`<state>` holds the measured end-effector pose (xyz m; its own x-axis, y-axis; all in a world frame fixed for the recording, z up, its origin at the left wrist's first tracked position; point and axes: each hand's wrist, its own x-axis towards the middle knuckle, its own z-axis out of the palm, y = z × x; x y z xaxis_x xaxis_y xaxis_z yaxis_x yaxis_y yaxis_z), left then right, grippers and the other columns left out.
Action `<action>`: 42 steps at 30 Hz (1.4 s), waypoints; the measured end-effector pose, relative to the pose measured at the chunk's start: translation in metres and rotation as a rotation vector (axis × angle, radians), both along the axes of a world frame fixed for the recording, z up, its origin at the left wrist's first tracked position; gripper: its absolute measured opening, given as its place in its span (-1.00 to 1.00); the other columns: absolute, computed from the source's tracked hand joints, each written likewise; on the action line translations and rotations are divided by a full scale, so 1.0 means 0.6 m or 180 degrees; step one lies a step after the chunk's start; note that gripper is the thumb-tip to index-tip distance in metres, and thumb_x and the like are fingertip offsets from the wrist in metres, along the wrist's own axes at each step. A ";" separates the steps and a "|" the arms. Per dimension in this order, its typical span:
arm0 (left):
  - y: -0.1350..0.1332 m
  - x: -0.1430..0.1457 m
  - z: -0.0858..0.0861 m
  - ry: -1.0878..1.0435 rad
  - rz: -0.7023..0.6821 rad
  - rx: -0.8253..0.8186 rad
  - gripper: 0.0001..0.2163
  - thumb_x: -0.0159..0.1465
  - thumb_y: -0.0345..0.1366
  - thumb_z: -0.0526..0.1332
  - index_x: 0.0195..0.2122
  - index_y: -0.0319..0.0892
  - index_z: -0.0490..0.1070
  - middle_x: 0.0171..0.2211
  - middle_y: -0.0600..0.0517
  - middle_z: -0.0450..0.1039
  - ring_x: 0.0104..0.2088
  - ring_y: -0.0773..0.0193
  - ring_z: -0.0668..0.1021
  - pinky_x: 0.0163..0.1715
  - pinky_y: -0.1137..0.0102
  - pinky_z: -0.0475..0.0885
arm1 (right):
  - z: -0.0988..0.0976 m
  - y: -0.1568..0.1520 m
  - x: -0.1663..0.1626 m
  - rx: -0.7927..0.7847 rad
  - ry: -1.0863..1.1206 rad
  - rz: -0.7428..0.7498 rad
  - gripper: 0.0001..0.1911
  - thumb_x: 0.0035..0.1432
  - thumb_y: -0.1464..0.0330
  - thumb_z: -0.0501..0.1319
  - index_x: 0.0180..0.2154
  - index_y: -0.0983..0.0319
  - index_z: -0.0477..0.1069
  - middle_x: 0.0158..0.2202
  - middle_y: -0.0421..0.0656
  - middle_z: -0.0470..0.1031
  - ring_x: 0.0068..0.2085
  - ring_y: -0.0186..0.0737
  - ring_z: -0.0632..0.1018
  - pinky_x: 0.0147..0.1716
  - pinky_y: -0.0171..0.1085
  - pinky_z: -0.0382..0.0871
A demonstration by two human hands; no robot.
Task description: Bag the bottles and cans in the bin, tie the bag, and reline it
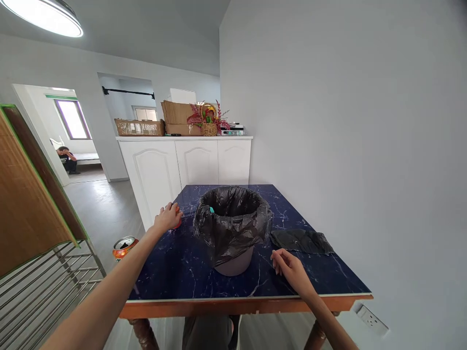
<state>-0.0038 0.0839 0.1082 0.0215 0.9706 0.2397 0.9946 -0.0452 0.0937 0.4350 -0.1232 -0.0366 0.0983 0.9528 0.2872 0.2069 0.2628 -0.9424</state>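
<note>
My left hand (168, 217) is at the table's left edge, its fingers closed around a red-orange object (178, 222) that they mostly hide. In the middle of the tabletop stands a bin (235, 265), lined with a black plastic bag (233, 236) folded over its rim. A small teal bit (212, 210) shows at the bag's left rim. My right hand (288, 270) rests on the table to the right of the bin, fingers loosely bent and apart, holding nothing. Just beyond it lies a flat, folded black plastic bag (302, 241).
The dark blue marbled table (182, 279) meets a wall at right. An orange can (125, 247) shows by its left edge, near a metal rack (54, 287) and a wooden board (32, 184). Behind stands a white cabinet (156, 163) with cardboard boxes (140, 127) and a flower basket (209, 128). A person (67, 159) sits in a far room.
</note>
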 end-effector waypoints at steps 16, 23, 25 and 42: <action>-0.121 0.063 0.157 -0.1188 -0.0485 0.1217 -0.41 0.52 0.11 -0.05 0.43 -0.14 0.07 0.36 -0.33 0.30 0.22 -0.11 0.55 0.07 0.10 0.53 | -0.001 0.000 0.000 0.0018 0.0077 -0.0013 -0.41 0.32 -0.23 0.19 -0.30 0.17 0.51 -0.44 -0.18 0.50 -0.46 -0.21 0.50 -0.39 -0.25 0.38; -0.192 0.198 0.239 -0.2453 -0.2100 0.0937 -0.40 0.40 0.22 0.19 0.30 -0.07 0.34 0.24 -0.17 0.51 0.18 -0.06 0.58 0.14 0.11 0.52 | -0.002 -0.002 -0.001 0.0003 0.0037 -0.0023 -0.42 0.34 -0.21 0.18 -0.29 0.17 0.51 -0.42 -0.16 0.51 -0.45 -0.19 0.51 -0.38 -0.24 0.39; -0.203 0.218 0.227 -0.2118 -0.1964 0.0470 -0.25 0.38 0.26 0.18 0.44 -0.07 0.19 0.36 -0.25 0.39 0.30 -0.15 0.49 0.18 0.04 0.49 | -0.002 -0.002 -0.001 0.0018 0.0026 -0.0038 -0.42 0.35 -0.21 0.17 -0.29 0.17 0.50 -0.43 -0.16 0.50 -0.46 -0.20 0.50 -0.38 -0.24 0.39; -0.179 -0.149 0.107 0.0020 0.0057 0.0620 -0.09 0.14 0.37 0.21 0.38 -0.14 0.31 0.30 -0.34 0.43 0.38 -0.43 0.34 0.31 -0.22 0.19 | 0.001 -0.009 -0.001 -0.0013 0.0018 -0.0041 -0.36 0.28 -0.29 0.16 -0.30 0.16 0.51 -0.44 -0.15 0.50 -0.44 -0.16 0.49 -0.37 -0.22 0.40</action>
<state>-0.0930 -0.0235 0.1726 0.0068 0.9061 0.4231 0.9959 -0.0441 0.0785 0.4343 -0.1283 -0.0359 0.1121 0.9527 0.2826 0.2049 0.2562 -0.9447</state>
